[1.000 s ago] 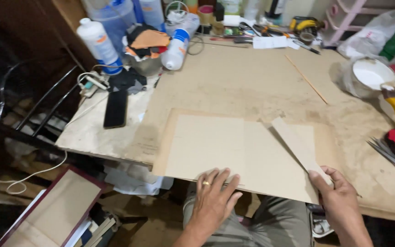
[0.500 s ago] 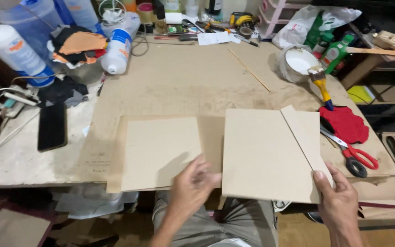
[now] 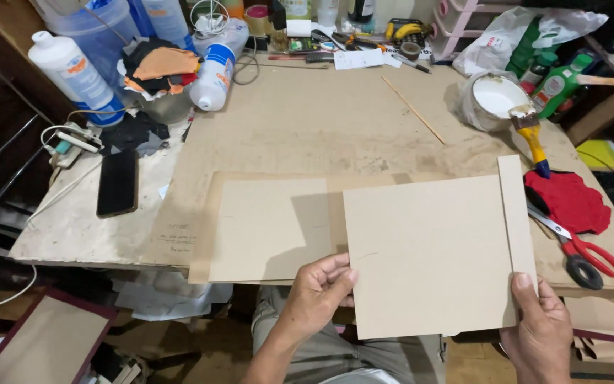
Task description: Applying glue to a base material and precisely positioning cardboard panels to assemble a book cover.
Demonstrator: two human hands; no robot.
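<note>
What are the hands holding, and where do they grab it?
The left hand holds the big board at its left edge near the bottom. The right hand pinches the thin strip and that board together at the bottom right corner.

Board (image 3: 428, 252) lifted off lower sheet (image 3: 271, 227), shifted right.

Cluttered worktable (image 3: 321, 128) bears cardboard sheets (image 3: 271, 227), phone (image 3: 117, 183), scissors (image 3: 577, 249).
</note>
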